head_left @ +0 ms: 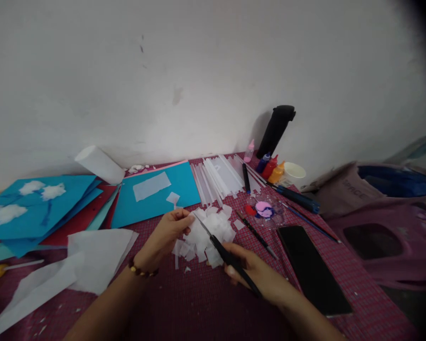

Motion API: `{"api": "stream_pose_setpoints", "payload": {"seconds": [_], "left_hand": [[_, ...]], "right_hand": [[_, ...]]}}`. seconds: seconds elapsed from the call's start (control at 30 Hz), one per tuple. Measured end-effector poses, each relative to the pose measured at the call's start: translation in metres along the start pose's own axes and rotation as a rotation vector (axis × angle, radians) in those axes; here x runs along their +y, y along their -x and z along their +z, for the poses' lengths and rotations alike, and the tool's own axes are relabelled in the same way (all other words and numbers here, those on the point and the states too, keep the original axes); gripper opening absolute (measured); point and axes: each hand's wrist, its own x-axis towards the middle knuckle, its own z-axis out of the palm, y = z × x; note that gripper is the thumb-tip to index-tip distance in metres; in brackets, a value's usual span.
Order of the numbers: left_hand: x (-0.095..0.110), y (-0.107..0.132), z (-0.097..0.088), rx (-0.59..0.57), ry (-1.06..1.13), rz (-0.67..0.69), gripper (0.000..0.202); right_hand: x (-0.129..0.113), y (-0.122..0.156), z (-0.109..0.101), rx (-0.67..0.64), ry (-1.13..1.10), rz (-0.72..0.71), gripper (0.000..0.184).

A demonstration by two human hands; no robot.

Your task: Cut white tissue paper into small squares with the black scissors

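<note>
My right hand [250, 270] is closed round a pair of black-handled scissors [230, 258], seen nearly edge-on. Their thin metal blade points up and left, its tip by the fingers of my left hand [177, 222]. Thumb and forefinger of that left hand are pinched together at a small piece of white paper, mostly hidden by the fingers. Below the blade lies a loose heap of small cut white paper squares [216, 227] on the red checked tablecloth [184, 303]. Whether the blades are apart cannot be seen.
Behind the heap lie a blue sheet [128, 213] and white strips [216, 177]. White paper [99, 255] and blue cards with white tufts [71, 199] are at left. A phone [314, 270], brush [257, 234], paint bottles [270, 166] and glue gun [298, 198] stand or lie right.
</note>
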Motion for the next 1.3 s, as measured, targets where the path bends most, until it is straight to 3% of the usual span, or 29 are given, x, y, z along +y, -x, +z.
{"api": "stream_pose_setpoints", "payload": {"seconds": [0.33, 0.5, 0.63, 0.77, 0.9, 1.0, 1.1, 1.2, 1.27, 1.3], "left_hand": [[-0.005, -0.002, 0.008, -0.039, -0.066, -0.051, 0.019], [-0.009, -0.005, 0.01, -0.044, -0.061, -0.071, 0.019], [-0.008, -0.006, 0.009, -0.047, -0.043, -0.06, 0.021], [-0.002, -0.007, 0.006, -0.016, 0.008, 0.036, 0.013], [0.005, -0.007, 0.0, 0.041, 0.067, 0.128, 0.035], [0.008, -0.006, -0.003, 0.037, 0.054, 0.121, 0.026], [0.005, -0.003, 0.0, -0.049, 0.04, 0.128, 0.03], [-0.003, -0.004, 0.012, -0.27, 0.136, 0.127, 0.049], [-0.008, -0.009, 0.02, -0.344, 0.154, 0.14, 0.042], [-0.009, -0.012, 0.023, -0.321, 0.112, 0.169, 0.034]], "right_hand": [[-0.005, -0.001, 0.003, 0.036, -0.006, -0.08, 0.036], [-0.001, -0.002, 0.002, 0.09, 0.015, -0.03, 0.042], [-0.001, 0.001, -0.001, 0.05, 0.008, -0.004, 0.055], [0.003, 0.005, -0.006, -0.033, -0.222, -0.052, 0.052], [0.01, 0.004, -0.012, -0.128, -0.501, 0.027, 0.059], [0.012, 0.002, -0.013, -0.209, -0.626, 0.063, 0.061], [0.012, 0.002, -0.01, -0.239, -0.667, 0.083, 0.062], [0.011, 0.003, -0.006, -0.236, -0.677, 0.114, 0.063], [0.01, 0.004, -0.005, -0.229, -0.672, 0.12, 0.063], [0.008, 0.005, -0.005, -0.222, -0.668, 0.114, 0.064]]}}
